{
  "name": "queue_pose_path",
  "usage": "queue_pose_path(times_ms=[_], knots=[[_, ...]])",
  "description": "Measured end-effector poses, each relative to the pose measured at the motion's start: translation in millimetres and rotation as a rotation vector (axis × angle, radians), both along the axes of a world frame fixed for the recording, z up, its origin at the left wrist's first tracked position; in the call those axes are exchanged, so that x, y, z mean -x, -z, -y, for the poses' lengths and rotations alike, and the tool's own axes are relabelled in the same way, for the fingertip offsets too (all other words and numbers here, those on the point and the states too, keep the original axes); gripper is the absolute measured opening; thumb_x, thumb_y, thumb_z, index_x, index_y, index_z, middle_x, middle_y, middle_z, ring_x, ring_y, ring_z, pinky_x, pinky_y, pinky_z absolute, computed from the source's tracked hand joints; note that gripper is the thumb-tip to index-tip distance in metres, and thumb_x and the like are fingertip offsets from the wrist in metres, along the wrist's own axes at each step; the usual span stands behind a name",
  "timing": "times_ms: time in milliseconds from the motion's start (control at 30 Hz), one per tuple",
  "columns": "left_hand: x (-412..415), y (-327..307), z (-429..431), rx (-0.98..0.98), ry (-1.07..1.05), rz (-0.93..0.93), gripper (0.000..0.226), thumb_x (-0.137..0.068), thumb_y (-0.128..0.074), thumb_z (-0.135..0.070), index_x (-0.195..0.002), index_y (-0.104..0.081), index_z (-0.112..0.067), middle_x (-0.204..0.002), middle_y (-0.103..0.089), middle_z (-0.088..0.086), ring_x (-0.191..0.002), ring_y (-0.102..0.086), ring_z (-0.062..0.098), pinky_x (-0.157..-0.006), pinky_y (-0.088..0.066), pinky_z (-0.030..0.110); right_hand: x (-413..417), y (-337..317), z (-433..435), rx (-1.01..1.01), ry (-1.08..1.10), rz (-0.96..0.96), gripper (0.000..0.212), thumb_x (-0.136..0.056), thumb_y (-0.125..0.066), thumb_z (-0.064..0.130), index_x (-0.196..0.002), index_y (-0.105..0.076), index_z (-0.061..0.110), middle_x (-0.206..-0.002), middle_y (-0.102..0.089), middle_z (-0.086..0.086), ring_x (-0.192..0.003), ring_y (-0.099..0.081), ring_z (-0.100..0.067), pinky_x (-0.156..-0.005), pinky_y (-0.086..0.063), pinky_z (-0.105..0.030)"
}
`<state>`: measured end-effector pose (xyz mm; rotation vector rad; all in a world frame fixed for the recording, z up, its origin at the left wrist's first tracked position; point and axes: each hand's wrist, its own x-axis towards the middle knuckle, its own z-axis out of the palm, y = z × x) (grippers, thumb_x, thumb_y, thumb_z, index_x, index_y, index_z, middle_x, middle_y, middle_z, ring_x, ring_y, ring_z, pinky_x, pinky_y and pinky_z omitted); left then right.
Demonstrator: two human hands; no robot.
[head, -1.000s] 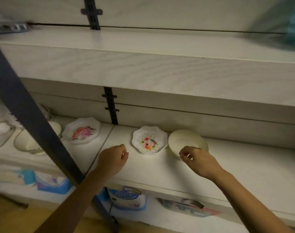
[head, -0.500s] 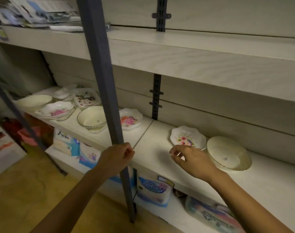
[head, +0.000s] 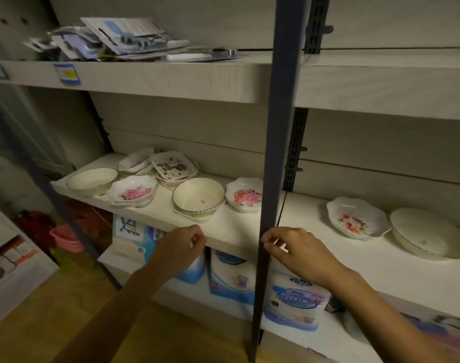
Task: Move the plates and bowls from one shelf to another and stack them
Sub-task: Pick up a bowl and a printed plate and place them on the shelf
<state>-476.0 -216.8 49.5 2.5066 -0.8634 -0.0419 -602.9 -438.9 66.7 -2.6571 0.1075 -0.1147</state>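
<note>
The left shelf (head: 223, 231) carries a cream bowl (head: 198, 196) on a stack, a floral plate (head: 245, 195) beside the post, a pink-flowered plate stack (head: 131, 191), another cream bowl (head: 92, 178) and patterned square plates (head: 173, 167) at the back. On the right shelf (head: 381, 265) lie a floral plate (head: 357, 218) and a cream bowl (head: 422, 237). My left hand (head: 180, 248) hovers at the left shelf's front edge, fingers loosely curled, empty. My right hand (head: 294, 248) hangs beside the post, fingers loosely curled, holding nothing.
A dark upright post (head: 276, 163) stands between the two shelf sections, right in front of my right hand. Packaged goods (head: 113, 39) are piled on the upper shelf. Blue-and-white packs (head: 294, 299) fill the shelf below. Wooden floor lies at the lower left.
The view has swung left, showing more of the left shelf. Both hands drifted left with it, the right one away from the floral plate and cream bowl to the post.
</note>
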Motion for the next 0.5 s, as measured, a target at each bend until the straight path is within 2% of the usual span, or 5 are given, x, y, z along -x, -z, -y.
queue_pose_path(times_ms=[100, 167, 367, 500], knots=[[-26.3, 0.0, -28.0, -0.001, -0.029, -0.004, 0.023, -0.093, -0.048, -0.028, -0.085, -0.057, -0.008, -0.079, -0.065, 0.012, -0.078, -0.060, 0.022, -0.064, -0.043, 0.025, -23.5, -2.4, -31.3, -0.023, 0.012, -0.002, 0.023, -0.093, -0.048, 0.033, -0.112, -0.060, 0.029, -0.112, -0.066, 0.006, -0.097, -0.061, -0.011, -0.084, -0.052, -0.030], [-43.4, -0.6, -43.0, -0.024, -0.029, -0.015, 0.022, -0.093, -0.048, -0.029, -0.086, -0.056, -0.010, -0.083, -0.066, 0.010, -0.082, -0.061, 0.021, -0.069, -0.048, 0.031, -40.0, -4.1, -45.7, -0.020, 0.032, -0.011, 0.024, -0.093, -0.047, 0.035, -0.111, -0.061, 0.029, -0.111, -0.066, 0.007, -0.097, -0.061, -0.012, -0.084, -0.053, -0.032], [-103.4, -0.7, -69.2, -0.054, -0.005, 0.000, 0.021, -0.092, -0.049, -0.029, -0.089, -0.059, -0.011, -0.083, -0.067, 0.006, -0.082, -0.062, 0.020, -0.075, -0.051, 0.034, -96.2, -1.9, -67.3, 0.016, 0.107, -0.048, 0.025, -0.092, -0.045, 0.039, -0.109, -0.062, 0.030, -0.110, -0.067, 0.007, -0.096, -0.062, -0.016, -0.081, -0.052, -0.034], [-146.9, 5.6, -73.5, -0.052, 0.005, -0.011, 0.020, -0.091, -0.050, -0.030, -0.088, -0.060, -0.013, -0.074, -0.064, 0.001, -0.076, -0.061, 0.019, -0.071, -0.050, 0.034, -138.3, 7.6, -73.1, 0.028, 0.163, -0.063, 0.026, -0.093, -0.045, 0.037, -0.109, -0.063, 0.026, -0.111, -0.067, 0.005, -0.096, -0.062, -0.017, -0.078, -0.051, -0.033]])
